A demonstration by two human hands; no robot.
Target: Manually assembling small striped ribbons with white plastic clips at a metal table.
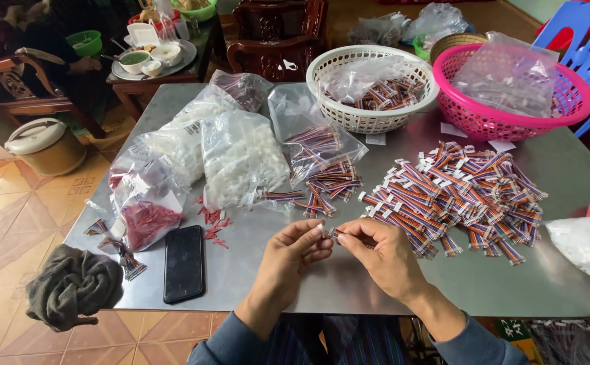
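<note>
My left hand [293, 255] and my right hand [376, 251] meet above the near edge of a grey metal table [349, 277]. Between their fingertips they pinch a small multicoloured ribbon cable with a white connector [329, 232]. Just beyond my right hand lies a big heap of the same striped cables [457, 196]. A smaller bunch of cables [322, 189] spills from a clear bag ahead of my left hand.
Clear bags of white connectors [241, 159] and small red parts [148, 220] lie at left, with a black phone [184, 262] and a dark cloth [72, 287]. A white basket [371, 88] and a pink basket [511, 94] stand at the back. A seated person is at far left.
</note>
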